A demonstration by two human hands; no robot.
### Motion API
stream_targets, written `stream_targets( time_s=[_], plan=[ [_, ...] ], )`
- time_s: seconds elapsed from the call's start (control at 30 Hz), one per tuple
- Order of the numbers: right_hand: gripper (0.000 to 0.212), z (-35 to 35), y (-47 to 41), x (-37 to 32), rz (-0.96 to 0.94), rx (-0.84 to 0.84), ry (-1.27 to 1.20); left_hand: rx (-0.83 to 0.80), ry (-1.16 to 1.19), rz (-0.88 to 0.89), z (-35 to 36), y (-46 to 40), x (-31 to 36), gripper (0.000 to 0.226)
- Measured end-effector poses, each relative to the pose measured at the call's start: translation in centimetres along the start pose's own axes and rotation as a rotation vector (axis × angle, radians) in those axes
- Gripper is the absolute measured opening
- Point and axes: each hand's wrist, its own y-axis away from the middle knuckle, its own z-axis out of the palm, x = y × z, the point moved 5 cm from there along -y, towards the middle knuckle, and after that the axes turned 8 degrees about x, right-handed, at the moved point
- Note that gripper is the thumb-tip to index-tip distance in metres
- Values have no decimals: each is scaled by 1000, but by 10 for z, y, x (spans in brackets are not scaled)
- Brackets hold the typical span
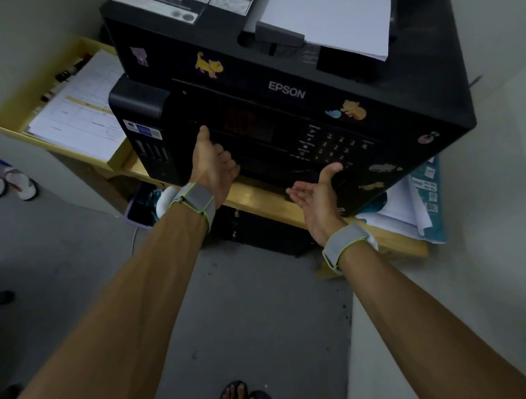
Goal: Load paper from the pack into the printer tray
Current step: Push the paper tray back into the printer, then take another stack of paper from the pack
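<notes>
Head view: your left hand [212, 165] reaches to the front of the black Epson printer [286, 104], thumb touching the panel, fingers loosely curled near the lower front edge and gripping nothing. Your right hand [317, 192] is open, palm up, thumb against the printer's lower front; white paper [333, 16] sits in the rear tray on top, well apart from both hands.

A light wooden table [255, 200] stood against pale walls [25, 26] on a grey floor [257, 308], with a yellow box [21, 101] of papers at its left end, under dim light.
</notes>
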Motion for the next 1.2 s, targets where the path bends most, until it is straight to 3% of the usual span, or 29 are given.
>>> stream_targets(
  time_s=[0.23,0.4,0.83,0.9,1.03,1.2],
  plan=[
    [102,-3,1,4,2,-13,-7,-77,-35,-10,-13,-14,-18,45],
    [101,-10,10,5,39,-55,-12,-91,-128,15,-24,-10,-35,71],
    [92,-109,31,-1,68,-5,74,-159,-323,-89,35,58,-133,49],
    [81,-133,26,-4,50,35,112,-172,-376,-99,53,67,-151,44],
    [33,-195,9,-20,-2,147,185,-206,-501,-105,104,89,-190,37],
    [18,-262,-20,-39,-30,195,269,-247,-669,-33,169,95,-246,35]
  ],
)
